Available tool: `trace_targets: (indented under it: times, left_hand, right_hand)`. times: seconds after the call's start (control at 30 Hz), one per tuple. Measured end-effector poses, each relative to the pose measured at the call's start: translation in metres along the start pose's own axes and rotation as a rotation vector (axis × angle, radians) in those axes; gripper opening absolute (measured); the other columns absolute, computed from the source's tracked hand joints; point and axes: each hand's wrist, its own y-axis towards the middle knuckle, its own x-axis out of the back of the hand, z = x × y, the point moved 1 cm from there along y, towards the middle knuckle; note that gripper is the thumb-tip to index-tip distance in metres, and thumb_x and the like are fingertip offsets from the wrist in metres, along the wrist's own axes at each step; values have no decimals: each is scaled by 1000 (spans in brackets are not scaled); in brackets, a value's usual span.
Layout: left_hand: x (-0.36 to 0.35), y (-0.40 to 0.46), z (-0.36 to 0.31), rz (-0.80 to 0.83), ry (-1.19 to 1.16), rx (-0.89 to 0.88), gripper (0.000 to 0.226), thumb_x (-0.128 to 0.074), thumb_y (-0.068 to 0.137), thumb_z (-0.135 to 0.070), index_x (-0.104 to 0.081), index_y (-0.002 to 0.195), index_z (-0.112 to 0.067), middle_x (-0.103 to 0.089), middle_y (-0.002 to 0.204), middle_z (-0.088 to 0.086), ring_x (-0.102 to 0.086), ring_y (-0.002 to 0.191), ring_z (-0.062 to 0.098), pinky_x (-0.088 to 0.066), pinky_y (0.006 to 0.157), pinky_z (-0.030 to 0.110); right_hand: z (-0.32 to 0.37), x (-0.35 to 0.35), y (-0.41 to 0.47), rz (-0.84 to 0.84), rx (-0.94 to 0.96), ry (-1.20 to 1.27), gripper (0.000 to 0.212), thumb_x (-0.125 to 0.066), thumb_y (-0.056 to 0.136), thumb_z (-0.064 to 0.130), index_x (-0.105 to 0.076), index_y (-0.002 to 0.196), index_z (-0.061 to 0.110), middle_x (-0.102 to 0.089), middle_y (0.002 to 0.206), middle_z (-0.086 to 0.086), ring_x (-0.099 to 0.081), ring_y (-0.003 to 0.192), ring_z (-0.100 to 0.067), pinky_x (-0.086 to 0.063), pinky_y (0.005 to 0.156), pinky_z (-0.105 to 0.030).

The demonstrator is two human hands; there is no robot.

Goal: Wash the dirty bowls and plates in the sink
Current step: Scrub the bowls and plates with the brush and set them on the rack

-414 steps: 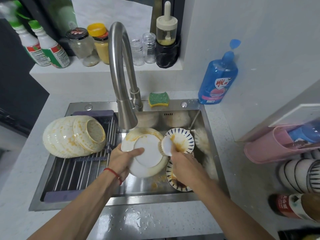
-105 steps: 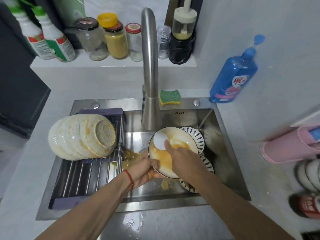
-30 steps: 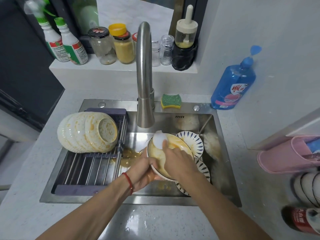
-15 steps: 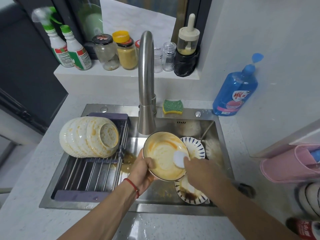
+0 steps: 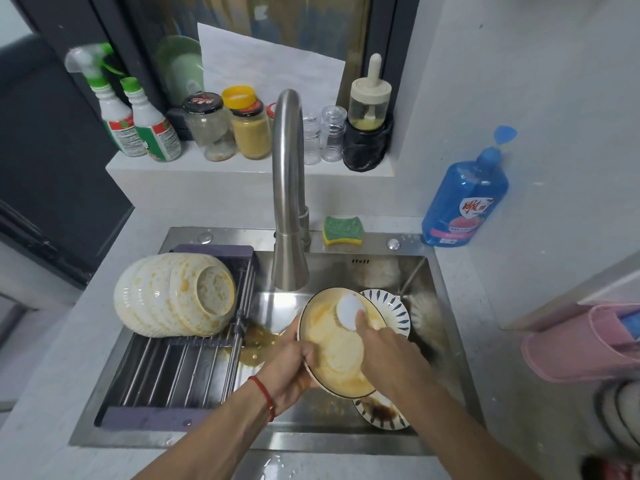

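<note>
My left hand [image 5: 294,367] grips the left rim of a dirty bowl [image 5: 336,355] smeared with orange sauce, tilted over the steel sink [image 5: 446,306]. My right hand [image 5: 384,348] holds a round white scrub pad [image 5: 349,311] against the bowl's upper inside. Under and behind the bowl lie blue-striped plates, one at the back [image 5: 394,313] and one at the front [image 5: 382,412] with a brown stain. A stack of stained bowls [image 5: 173,294] lies on its side on the drain rack [image 5: 166,372].
The faucet [image 5: 289,202] hangs just behind the bowl. A green-yellow sponge [image 5: 343,230] sits on the sink's back rim, a blue soap bottle [image 5: 464,199] to its right. Jars and spray bottles line the ledge [image 5: 221,164]. A pink holder [image 5: 585,341] stands at the right.
My right hand slid the white pad from the bowl's lower right to its upper part. The view shifted slightly; my left hand keeps its hold on the rim.
</note>
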Motion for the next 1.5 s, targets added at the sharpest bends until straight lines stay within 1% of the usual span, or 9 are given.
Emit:
trace_targets:
  times: [0.1,0.23,0.4,0.6,1.0,1.13,1.23,1.37,1.5]
  left_hand:
    - [2,0,1,8,-3,0,88,-42,58,13,-62,136,-24,-69,101,16,-64,82,32,-55,55,37]
    - [2,-2,0,22,9,-23,93,-48,51,9,-65,133,-32,-71,113,17,-69,89,33,-57,56,40]
    - [10,0,-4,27,-12,-36,94,-48,54,9,-63,135,-37,-70,126,18,-66,116,45,-58,68,48]
    - [13,-3,-13,-15,48,-54,92,-33,70,24,-64,133,-35,-73,101,14,-72,83,29,-55,53,36]
    - [4,-3,-21,-62,144,-76,95,-37,70,22,-67,125,-49,-66,119,18,-65,91,32,-50,53,30]
    - [6,-5,-10,-105,79,-46,84,-45,66,12,-68,124,-42,-72,117,12,-69,106,40,-58,72,51]
    - [2,-9,-5,-134,-35,-5,73,-39,76,11,-65,125,-37,-73,117,13,-73,101,40,-60,71,59]
    - [7,-7,1,-164,-175,139,69,-39,79,3,-56,140,-23,-67,129,23,-69,108,49,-59,74,68]
    - [0,-7,-1,-217,-238,291,66,-42,74,-8,-57,138,0,-66,129,29,-67,112,49,-53,84,66]
  right_hand:
    - [15,-12,-16,72,117,13,78,-39,95,5,-4,162,26,-62,117,-11,-63,104,-34,-38,73,-39]
    - [-5,-11,-12,48,-43,41,75,-39,96,5,-9,162,23,-64,121,-9,-64,106,-30,-42,73,-38]
    - [2,-23,-20,69,0,59,75,-44,100,10,-5,162,26,-64,117,-6,-61,97,-27,-39,71,-36]
    - [3,-26,-26,124,47,197,62,-43,105,20,-21,160,34,-63,106,-2,-60,95,-21,-47,78,-33]
    - [4,-47,-41,163,45,142,70,-43,100,12,-14,161,28,-66,112,-6,-65,98,-28,-50,77,-41]
    - [-40,-40,-22,-16,17,88,65,-46,105,19,-19,162,35,-66,94,6,-64,81,-9,-48,65,-21]
    - [-69,-25,-22,-222,-38,380,53,-62,101,26,-46,150,39,-54,68,17,-59,63,-2,-42,54,-11]
    - [-91,-31,-14,-267,38,649,53,-80,87,14,-65,137,22,-58,111,24,-58,94,11,-42,74,0]
    - [-84,-31,0,-111,169,826,68,-94,70,33,-59,127,39,-52,135,24,-53,119,3,-46,98,-13]
